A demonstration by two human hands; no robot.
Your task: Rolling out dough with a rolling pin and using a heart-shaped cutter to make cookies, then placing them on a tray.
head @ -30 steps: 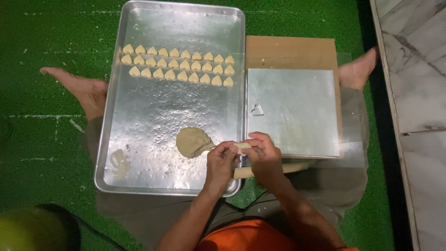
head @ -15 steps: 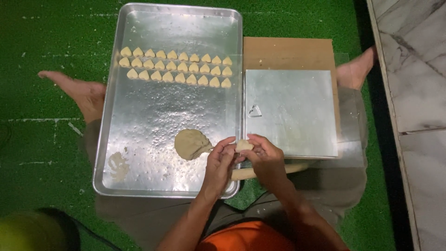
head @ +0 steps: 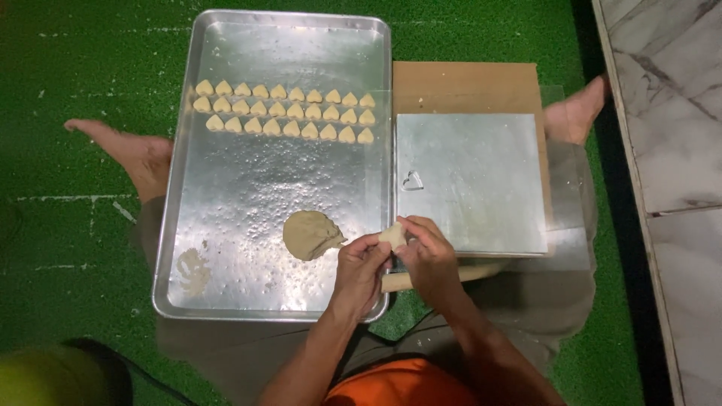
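Head view shows both hands meeting at the near right corner of the metal tray. Left hand and right hand each have the grip pinched on a small pale dough piece between them. Just left lies a flat brownish dough lump. Far on the tray stand three rows of heart-shaped dough pieces. Right of the tray, a silver board carries a heart cutter.

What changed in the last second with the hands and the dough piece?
Little changed. Both hands, left and right, stayed together at the tray's near right corner, still pinching the small dough piece; it now shows a bit more clearly between the fingers. The filling lump, the rows of hearts, the cutter and the board stayed put.
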